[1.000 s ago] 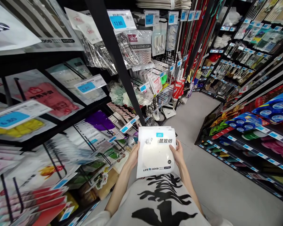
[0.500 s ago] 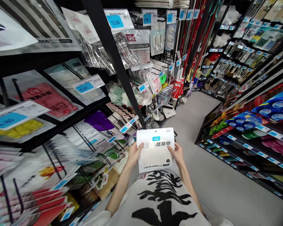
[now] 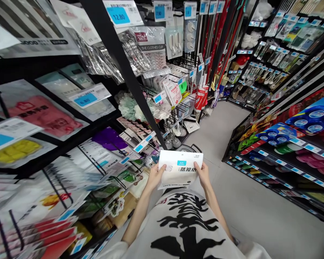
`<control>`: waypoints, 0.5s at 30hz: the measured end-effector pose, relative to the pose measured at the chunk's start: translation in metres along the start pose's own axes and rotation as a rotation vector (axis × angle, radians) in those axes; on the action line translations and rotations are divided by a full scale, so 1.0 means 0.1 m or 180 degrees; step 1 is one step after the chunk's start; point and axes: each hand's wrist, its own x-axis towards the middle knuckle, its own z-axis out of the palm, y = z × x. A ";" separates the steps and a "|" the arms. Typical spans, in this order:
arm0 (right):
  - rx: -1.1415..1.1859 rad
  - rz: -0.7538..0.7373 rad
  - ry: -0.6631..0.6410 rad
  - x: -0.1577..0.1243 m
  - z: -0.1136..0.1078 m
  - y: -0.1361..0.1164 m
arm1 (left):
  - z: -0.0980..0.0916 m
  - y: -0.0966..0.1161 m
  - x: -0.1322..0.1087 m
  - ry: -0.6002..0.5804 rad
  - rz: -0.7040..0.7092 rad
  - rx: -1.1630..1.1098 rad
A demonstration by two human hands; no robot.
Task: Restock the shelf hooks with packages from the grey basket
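I hold a flat white packet (image 3: pixel 179 169) with a blue label and dark printed characters in front of my chest, tipped away from me so it looks short. My left hand (image 3: pixel 155 177) grips its left edge, thumb on the front. My right hand (image 3: pixel 203 174) grips the right edge the same way. Just beyond the packet, low down, part of a dark basket with a handle (image 3: pixel 192 147) shows. My white shirt with a black pattern fills the bottom of the view.
A black shelf rack (image 3: pixel 116 61) on my left carries hanging bagged goods and blue price tags (image 3: pixel 85 99). Mops and brooms (image 3: pixel 218 43) stand further along. Shelves on the right (image 3: pixel 286 144) hold colourful packs. A grey floor aisle (image 3: pixel 226 129) runs between them.
The packet has been lowered and tipped flatter between both hands, which keep their grip. The view has shifted a little, and the basket beyond the packet has come into sight.
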 end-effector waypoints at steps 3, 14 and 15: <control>0.0024 -0.0047 0.0163 0.02 -0.01 0.00 | 0.02 -0.04 0.01 -0.0049 -0.0087 -0.0031; 0.0045 -0.0025 0.0369 0.07 -0.06 0.01 | 0.08 -0.06 0.03 -0.0198 -0.0088 0.0106; 0.0044 -0.0017 0.0382 0.07 -0.06 0.00 | 0.09 -0.05 0.04 -0.0194 -0.0078 0.0133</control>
